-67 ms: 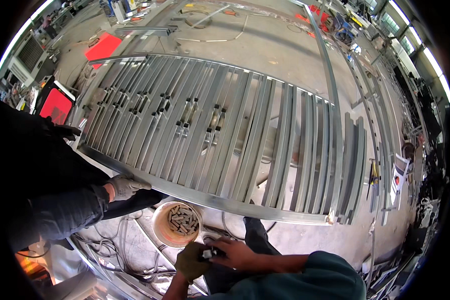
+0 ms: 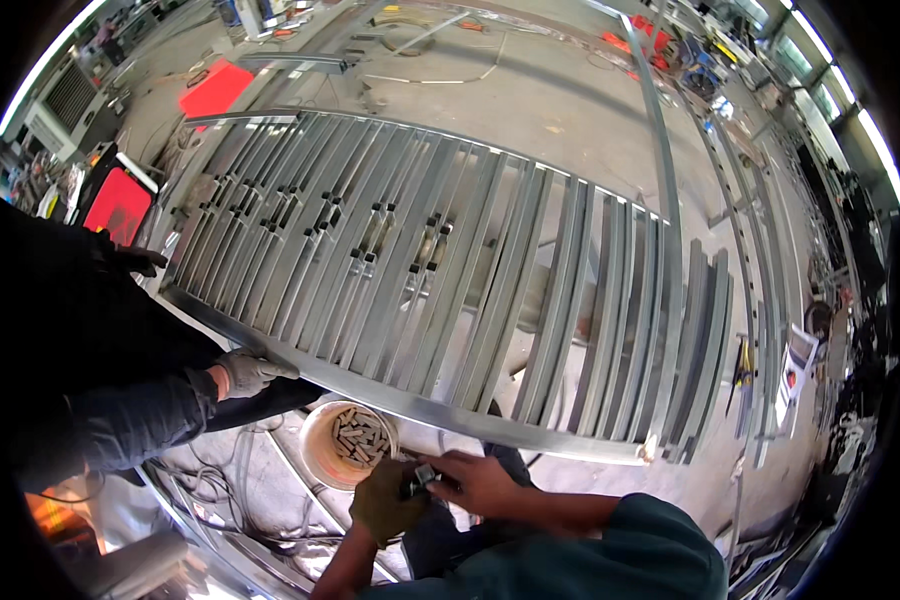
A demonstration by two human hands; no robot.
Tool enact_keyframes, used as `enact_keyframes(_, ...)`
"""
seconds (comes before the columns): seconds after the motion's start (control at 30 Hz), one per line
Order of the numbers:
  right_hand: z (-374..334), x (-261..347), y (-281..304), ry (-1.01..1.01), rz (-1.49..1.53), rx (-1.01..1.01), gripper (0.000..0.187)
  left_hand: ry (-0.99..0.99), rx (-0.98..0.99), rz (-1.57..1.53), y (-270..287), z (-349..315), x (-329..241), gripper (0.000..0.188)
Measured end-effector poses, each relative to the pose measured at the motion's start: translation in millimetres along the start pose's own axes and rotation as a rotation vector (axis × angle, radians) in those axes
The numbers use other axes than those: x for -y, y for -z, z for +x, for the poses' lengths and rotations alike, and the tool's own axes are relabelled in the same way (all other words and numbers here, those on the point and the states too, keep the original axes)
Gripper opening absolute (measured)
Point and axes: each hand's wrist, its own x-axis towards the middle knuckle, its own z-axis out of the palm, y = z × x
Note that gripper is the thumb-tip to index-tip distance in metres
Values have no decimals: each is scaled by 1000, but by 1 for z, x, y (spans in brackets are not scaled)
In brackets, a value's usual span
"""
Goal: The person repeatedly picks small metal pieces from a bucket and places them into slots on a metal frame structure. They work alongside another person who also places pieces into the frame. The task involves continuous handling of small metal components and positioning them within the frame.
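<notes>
My left hand (image 2: 386, 505), in an olive work glove, is closed around small dark and silvery metal pieces (image 2: 424, 478). They look like short square-tube pieces, but the fingers hide much of them. My bare right hand (image 2: 484, 487) pinches at the same pieces from the right, its fingertips against them. Just beyond my left hand stands a round whitish bucket (image 2: 310, 450) holding several short metal pieces (image 2: 360, 437). Past both hands lies a large metal frame (image 2: 440, 412) with long parallel bars, some carrying small dark-ended blocks near their middle.
At left a co-worker in dark clothes rests a grey-gloved hand (image 2: 254, 374) on the frame's near rail. Cables (image 2: 215, 485) lie on the floor by the bucket. Loose metal bars (image 2: 705, 350) lie off the frame's right end. A red-fronted machine (image 2: 116, 208) stands at far left.
My hands have shifted slightly away from my body, still together around the small metal pieces. The view has tilted a little. The co-worker's hand stays on the rail.
</notes>
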Motion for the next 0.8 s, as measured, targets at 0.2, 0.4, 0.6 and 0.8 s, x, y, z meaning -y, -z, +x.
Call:
enact_keyframes(0.2,48,-61,129,176,71,-254,37,122,51,-310,-13,101,-110,51)
enact_keyframes(0.4,165,-125,256,-69,-44,-403,39,98,-344,-136,-51,172,-130,48)
enact_keyframes(0.6,250,-169,290,111,-262,-218,30,464,-505,-402,-58,231,-143,55)
enact_keyframes(0.8,278,-201,294,182,-475,21,30,361,-540,-391,-71,280,-139,61)
